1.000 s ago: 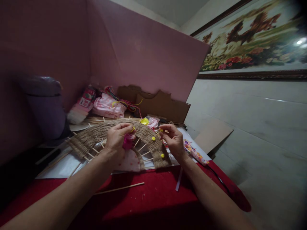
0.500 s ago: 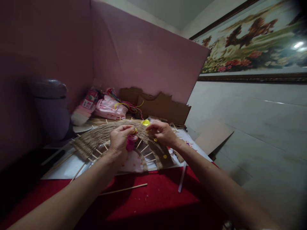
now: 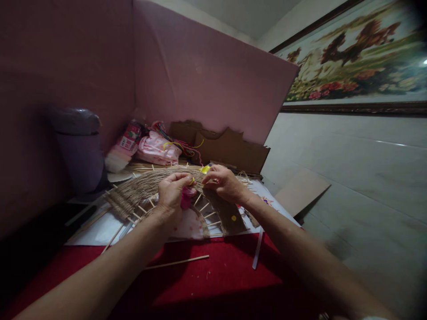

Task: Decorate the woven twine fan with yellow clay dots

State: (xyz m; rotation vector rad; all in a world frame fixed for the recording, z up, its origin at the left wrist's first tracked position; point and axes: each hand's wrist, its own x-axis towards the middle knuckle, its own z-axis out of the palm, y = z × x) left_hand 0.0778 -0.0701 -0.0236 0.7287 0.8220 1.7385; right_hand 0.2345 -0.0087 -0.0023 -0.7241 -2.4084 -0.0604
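Note:
A curved band of woven brown twine [image 3: 147, 186] on thin wooden sticks [image 3: 211, 214] arches across the table. My left hand [image 3: 171, 191] is closed over its middle, pinching a small soft yellow piece [image 3: 192, 181] between thumb and finger. Against the same hand's lower fingers sits a small bright pink tub [image 3: 187, 198]. My right hand [image 3: 227, 184] is closed, its fingertips drawn together at the band; a speck of yellow shows beneath them, and what they hold is unclear. On the band's right end is a flat yellow dot [image 3: 234, 218]. Pale spotted fabric [image 3: 187, 224] fills the inner arch.
Behind the band lie a yellow packet [image 3: 205, 169], a pink spotted cloth bundle [image 3: 160, 149] and torn cardboard [image 3: 230, 149]. A lidded purple container [image 3: 80, 155] stands left. A loose stick [image 3: 178, 262] and a white strip [image 3: 257, 251] rest on the red cloth [image 3: 213, 284].
My right hand has lowered its fingertips onto the band, covering one of the two yellow dots seen before. My left hand still pinches the yellow piece. The whole view has shifted slightly.

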